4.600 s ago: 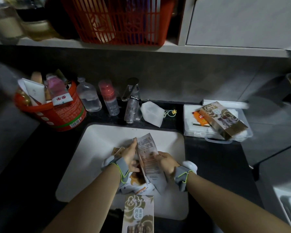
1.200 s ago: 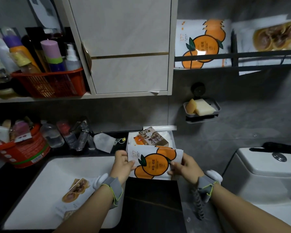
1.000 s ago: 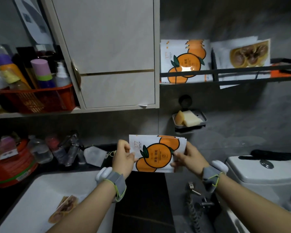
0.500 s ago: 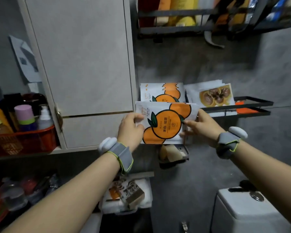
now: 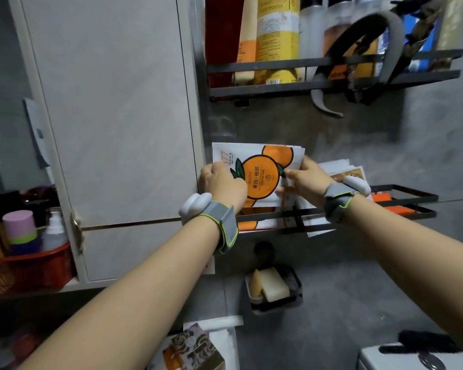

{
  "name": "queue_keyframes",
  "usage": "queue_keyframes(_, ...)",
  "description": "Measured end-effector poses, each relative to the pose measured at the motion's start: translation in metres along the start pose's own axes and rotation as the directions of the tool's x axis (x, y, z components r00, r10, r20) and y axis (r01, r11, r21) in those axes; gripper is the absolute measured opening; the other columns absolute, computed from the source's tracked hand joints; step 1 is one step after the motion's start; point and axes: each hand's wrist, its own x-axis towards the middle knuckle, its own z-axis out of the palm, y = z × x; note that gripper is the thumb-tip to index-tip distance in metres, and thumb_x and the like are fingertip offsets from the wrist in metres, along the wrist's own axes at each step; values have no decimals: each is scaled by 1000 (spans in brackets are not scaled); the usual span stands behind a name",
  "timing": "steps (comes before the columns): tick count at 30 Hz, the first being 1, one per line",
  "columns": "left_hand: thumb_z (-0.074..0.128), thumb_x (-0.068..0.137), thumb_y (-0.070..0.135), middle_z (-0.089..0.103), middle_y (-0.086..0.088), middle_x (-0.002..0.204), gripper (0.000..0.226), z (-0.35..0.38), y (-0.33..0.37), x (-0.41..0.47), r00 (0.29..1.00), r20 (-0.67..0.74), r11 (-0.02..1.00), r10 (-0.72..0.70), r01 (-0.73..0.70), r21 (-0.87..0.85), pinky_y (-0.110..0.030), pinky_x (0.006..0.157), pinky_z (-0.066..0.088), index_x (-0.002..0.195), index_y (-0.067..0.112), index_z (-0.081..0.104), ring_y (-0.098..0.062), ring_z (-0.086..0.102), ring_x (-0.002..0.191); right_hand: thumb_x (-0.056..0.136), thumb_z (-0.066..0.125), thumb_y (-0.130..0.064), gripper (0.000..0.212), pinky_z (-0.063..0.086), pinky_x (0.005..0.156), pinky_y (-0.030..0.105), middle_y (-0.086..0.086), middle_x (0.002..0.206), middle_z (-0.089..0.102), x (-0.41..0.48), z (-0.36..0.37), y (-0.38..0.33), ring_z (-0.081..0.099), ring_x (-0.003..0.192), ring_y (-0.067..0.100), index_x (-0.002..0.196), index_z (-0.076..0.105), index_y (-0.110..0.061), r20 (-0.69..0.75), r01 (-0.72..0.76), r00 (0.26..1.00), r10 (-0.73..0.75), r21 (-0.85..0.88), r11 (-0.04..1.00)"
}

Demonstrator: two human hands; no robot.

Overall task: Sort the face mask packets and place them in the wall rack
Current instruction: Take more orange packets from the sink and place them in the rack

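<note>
A stack of white face mask packets printed with oranges stands in the left end of the black wire wall rack. My left hand grips the stack's left edge. My right hand holds its right edge, fingers curled round it. The packets' lower part sits behind the rack's front rail. To the right in the same rack stand other packets with a brown picture, partly hidden behind my right wrist.
A white cabinet door is close on the left. An upper black rack holds bottles and a headband. A soap dish hangs below. A red basket with bottles is at left, a toilet tank at lower right.
Both hands lifted the orange packets from above the sink up to the rack and lowered them behind its front rail, in front of the orange packets standing there. The view tilted upward.
</note>
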Motion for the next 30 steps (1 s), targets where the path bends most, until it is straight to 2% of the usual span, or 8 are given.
queue_keyframes(5,43,90,10,27,-15,143,48,15,-8,-2,983,140,990,-122,111,84,-39,107,38,137,5,34,-36,43,123,92,43,6,24,60,63,37,33,117,56,4,-1,17,63,94,40,94,56,-14,8,-15,1000,17,-205,979)
queue_keyframes(9,43,92,8,28,-17,141,41,23,-15,-6,967,185,979,-177,154,132,-36,101,38,131,-1,35,-37,45,119,91,49,0,31,59,74,50,25,112,56,9,-5,30,67,88,38,120,43,-7,-49,-91,996,80,-292,952)
queue_keyframes(13,44,91,7,29,-17,140,41,25,-16,-5,968,179,979,-175,151,141,-36,100,41,130,0,37,-35,47,118,87,56,-9,41,53,89,50,17,119,57,11,-3,35,60,105,34,125,41,-12,-103,-51,995,2,-473,880)
queue_keyframes(16,43,91,6,27,-17,144,41,24,-18,-6,969,189,978,-160,130,162,-36,100,40,131,0,38,-35,46,119,85,56,-11,35,49,95,50,17,118,60,9,1,36,58,107,34,120,49,-9,-147,5,983,-109,-574,819)
queue_keyframes(22,45,90,4,14,-11,154,48,23,-27,-8,975,199,986,-98,68,150,-34,100,40,137,4,36,-34,43,126,83,51,-9,24,52,87,48,22,104,63,4,8,38,60,97,38,106,53,-3,-205,0,967,-150,-591,807)
queue_keyframes(24,46,90,4,10,-7,157,55,24,-28,-8,976,205,990,-76,49,135,-33,106,36,143,7,32,-31,35,135,84,51,-9,33,50,90,44,24,114,62,3,9,38,58,104,37,116,52,-3,-221,2,959,-177,-620,785)
queue_keyframes(26,46,89,3,14,-7,155,55,23,-30,-9,975,216,993,-48,22,118,-34,107,37,143,9,33,-31,35,135,87,50,-8,51,42,105,39,18,136,54,3,10,36,52,124,31,137,43,-6,-211,37,958,-196,-586,810)
queue_keyframes(30,45,88,1,23,-7,151,53,20,-35,-12,972,233,995,12,-34,91,-29,99,37,140,10,37,-30,38,131,89,46,-6,51,34,114,37,8,142,50,5,10,30,45,133,22,139,46,-13,-177,115,953,-246,-540,834)
